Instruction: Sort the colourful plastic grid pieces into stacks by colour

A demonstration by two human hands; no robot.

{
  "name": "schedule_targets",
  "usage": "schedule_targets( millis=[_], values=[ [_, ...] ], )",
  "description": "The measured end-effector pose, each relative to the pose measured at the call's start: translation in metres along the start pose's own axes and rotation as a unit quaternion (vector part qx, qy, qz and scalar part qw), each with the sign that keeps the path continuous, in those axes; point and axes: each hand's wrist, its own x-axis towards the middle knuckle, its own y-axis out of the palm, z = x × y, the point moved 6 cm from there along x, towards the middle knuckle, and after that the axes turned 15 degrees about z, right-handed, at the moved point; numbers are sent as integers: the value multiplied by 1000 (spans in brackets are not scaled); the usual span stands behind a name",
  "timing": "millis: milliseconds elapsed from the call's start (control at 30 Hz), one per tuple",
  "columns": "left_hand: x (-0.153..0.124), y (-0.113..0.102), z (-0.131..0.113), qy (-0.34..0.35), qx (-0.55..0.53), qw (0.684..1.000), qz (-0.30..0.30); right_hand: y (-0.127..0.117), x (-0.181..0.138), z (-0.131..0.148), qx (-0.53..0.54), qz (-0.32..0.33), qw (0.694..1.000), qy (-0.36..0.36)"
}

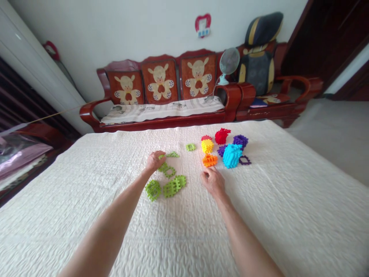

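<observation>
My left hand point(155, 160) is closed, fingertips down, on a light green interlocking plastic piece that mostly hides behind them. Close by lie more flat green pieces point(173, 154), some overlapping. Nearer to me are a leaning green row point(174, 186) and a rounded green bundle point(153, 190). My right hand point(212, 180) has its fingers curled just in front of an orange stack point(210, 160); what they hold, if anything, is hidden. A single green square piece point(190, 147) sits between the hands, farther back.
Beyond my right hand stand yellow point(207, 146), red point(222, 135), purple point(240, 141) and light blue point(232, 156) stacks, with a purple frame point(245, 160) beside them. A quilted cream cover point(184, 238) lies underneath. A wooden sofa point(161, 119) and a fan point(230, 61) are behind.
</observation>
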Motion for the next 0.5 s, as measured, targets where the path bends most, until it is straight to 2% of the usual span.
schedule_targets(
  millis=[133,233,367,500],
  values=[
    [19,17,-19,39,13,999,25,1,-1,0,-9,-4,1000,-10],
    [25,17,-19,50,15,998,32,2,-1,0,-10,-7,1000,-13],
    [23,-5,3,21,6,1000,0,2,-1,0,-6,-9,1000,-12],
    [-1,-25,41,-45,0,999,-30,2,-1,1,-11,-12,1000,-15]
  ],
)
